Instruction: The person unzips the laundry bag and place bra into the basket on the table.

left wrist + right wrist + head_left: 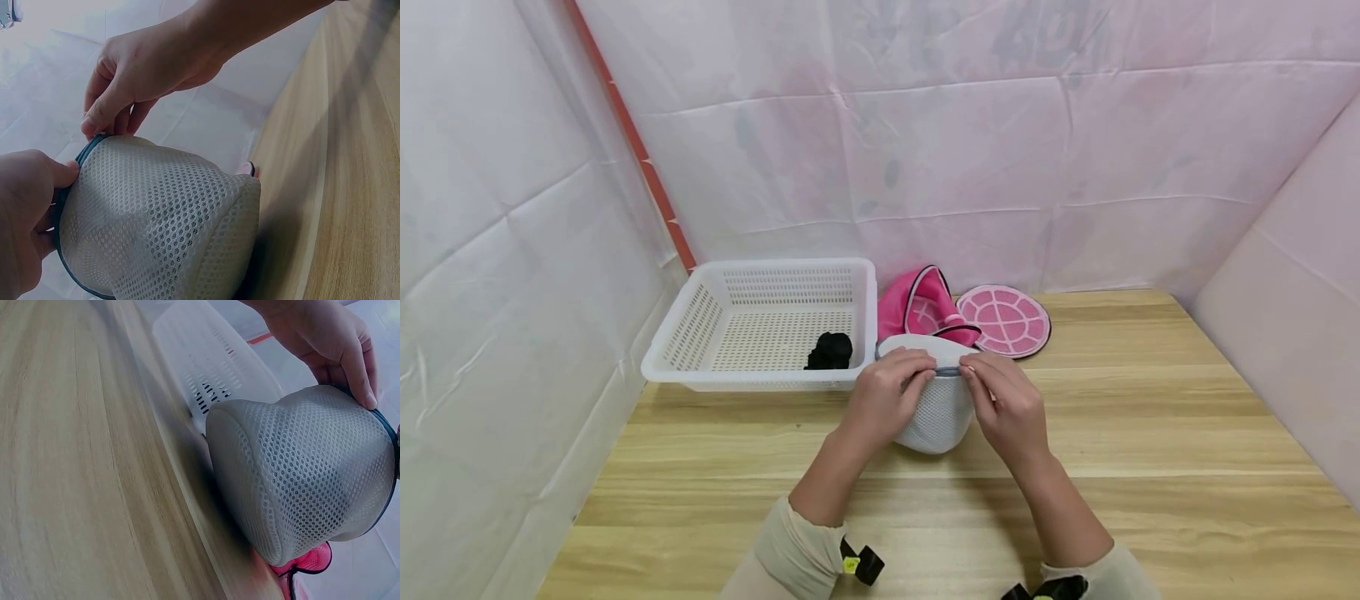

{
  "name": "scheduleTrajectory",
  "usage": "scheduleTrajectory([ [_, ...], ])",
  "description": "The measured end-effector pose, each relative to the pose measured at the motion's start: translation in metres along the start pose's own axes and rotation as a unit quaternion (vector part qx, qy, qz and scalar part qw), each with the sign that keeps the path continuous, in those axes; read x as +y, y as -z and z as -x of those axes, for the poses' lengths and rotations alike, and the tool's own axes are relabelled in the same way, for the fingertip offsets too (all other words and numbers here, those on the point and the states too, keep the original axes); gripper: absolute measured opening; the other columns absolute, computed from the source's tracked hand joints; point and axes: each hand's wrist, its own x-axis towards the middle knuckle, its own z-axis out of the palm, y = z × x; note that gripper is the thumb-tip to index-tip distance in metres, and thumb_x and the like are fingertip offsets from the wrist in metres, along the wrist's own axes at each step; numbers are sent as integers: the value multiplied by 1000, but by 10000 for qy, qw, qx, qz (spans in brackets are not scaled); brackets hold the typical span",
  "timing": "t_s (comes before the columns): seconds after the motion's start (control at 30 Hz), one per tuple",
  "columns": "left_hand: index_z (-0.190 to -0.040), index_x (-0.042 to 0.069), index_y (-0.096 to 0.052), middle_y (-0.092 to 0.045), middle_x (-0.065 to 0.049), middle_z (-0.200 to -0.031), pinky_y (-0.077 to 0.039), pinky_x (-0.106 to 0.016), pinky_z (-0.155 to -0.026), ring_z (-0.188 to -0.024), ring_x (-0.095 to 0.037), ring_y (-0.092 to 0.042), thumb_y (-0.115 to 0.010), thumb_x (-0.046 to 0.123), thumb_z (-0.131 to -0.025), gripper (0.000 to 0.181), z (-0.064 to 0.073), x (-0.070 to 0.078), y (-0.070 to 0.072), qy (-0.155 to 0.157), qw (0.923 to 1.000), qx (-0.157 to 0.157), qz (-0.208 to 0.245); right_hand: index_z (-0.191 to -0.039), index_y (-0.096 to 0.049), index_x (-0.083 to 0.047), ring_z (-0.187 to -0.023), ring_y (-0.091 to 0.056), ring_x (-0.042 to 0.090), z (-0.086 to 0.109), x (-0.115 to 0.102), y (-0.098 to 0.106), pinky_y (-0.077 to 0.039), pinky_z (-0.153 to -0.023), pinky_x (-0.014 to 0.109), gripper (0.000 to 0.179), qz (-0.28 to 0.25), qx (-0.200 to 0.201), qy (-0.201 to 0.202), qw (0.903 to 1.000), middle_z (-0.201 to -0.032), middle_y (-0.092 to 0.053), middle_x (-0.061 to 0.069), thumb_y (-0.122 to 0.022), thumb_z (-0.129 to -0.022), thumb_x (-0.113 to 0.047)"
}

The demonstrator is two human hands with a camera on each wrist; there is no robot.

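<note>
A white mesh laundry bag [936, 412] with a dark grey zipper [948, 371] round its upper edge stands between both hands. My left hand [887, 396] pinches the zipper edge on the left between thumb and fingers. A short way along it, my right hand [1011, 404] pinches the same edge, its thumb and fingertip meeting at the zipper. In the left wrist view the honeycomb mesh wall [165, 206] bulges outward below the zipper. A darker patch shows through the mesh in the right wrist view; what lies inside is hidden.
A white slotted plastic basket [760, 379] stands to the left, with a black bundled cloth item [831, 351] in its front right corner. Behind the bag lie an open pink laundry bag [895, 304] and a round pink mesh piece [1003, 321]. White sheeting [955, 167] surrounds the wooden table [1150, 433].
</note>
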Motion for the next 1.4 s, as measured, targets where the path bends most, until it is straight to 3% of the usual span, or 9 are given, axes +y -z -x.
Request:
scheduleTrajectory([
  [0.1,-100,3,-76,-75,-7,-102,-49,-36,-105,-103,-18,-70,-73,8,-88,14,0,-1,1,1,10000,31,18,-101,-74,4,-95,-68,31,-1,0,1,-46,-104,20,16,17,31,23,10000,-99,-74,15,-71,-87,-4],
  [0.3,-99,2,-76,-75,-9,-101,-50,-36,-103,-102,-21,-70,-74,5,-86,13,-1,-4,3,69,9997,182,124,-100,-74,4,-94,-69,29,-3,-3,2,-47,-103,19,25,44,149,-87,9998,-98,-74,14,-76,-76,9],
  [0.47,-101,2,-76,-75,-9,-103,-49,-36,-104,-104,-20,-70,-73,6,-87,14,0,-5,5,172,9997,142,124,-100,-74,3,-93,-68,29,-3,-3,2,-47,-102,18,26,-17,139,-76,9999,-97,-74,14,-76,-75,11],
  [0.6,-102,2,-76,-75,-9,-104,-49,-38,-104,-105,-20,-70,-73,6,-87,16,0,-5,5,153,9997,130,105,-101,-75,2,-93,-68,29,-3,-2,1,-47,-102,18,22,-3,119,-48,9999,-98,-74,14,-75,-78,6],
  [0.7,-102,2,-76,-75,-9,-104,-49,-38,-104,-104,-20,-70,-73,6,-87,16,0,-4,4,72,9999,128,88,-100,-75,3,-91,-68,29,-3,-1,0,-47,-101,18,15,-43,156,9,9999,-97,-74,14,-72,-87,-4],
  [0.83,-101,2,-76,-75,-8,-103,-49,-36,-104,-103,-18,-70,-73,6,-87,15,0,-2,1,-52,9999,120,26,-99,-75,4,-90,-68,30,-3,-3,-1,-48,-100,18,21,-96,166,98,9998,-95,-73,14,-66,-95,-15],
  [1.23,-100,4,-77,-75,-6,-102,-51,-39,-103,-102,-16,-70,-72,8,-88,14,-1,9,-4,-370,9991,63,-192,-100,-74,3,-90,-68,28,-2,-10,-6,-49,-99,19,21,-153,-50,201,9997,-96,-73,13,-65,-96,-16],
  [1.4,-98,3,-77,-75,-6,-101,-51,-40,-102,-102,-17,-70,-72,8,-88,12,0,11,-6,-360,9991,94,-190,-100,-74,3,-90,-68,28,-1,-11,-7,-49,-99,19,24,-146,-75,271,9995,-96,-73,12,-63,-97,-18],
])
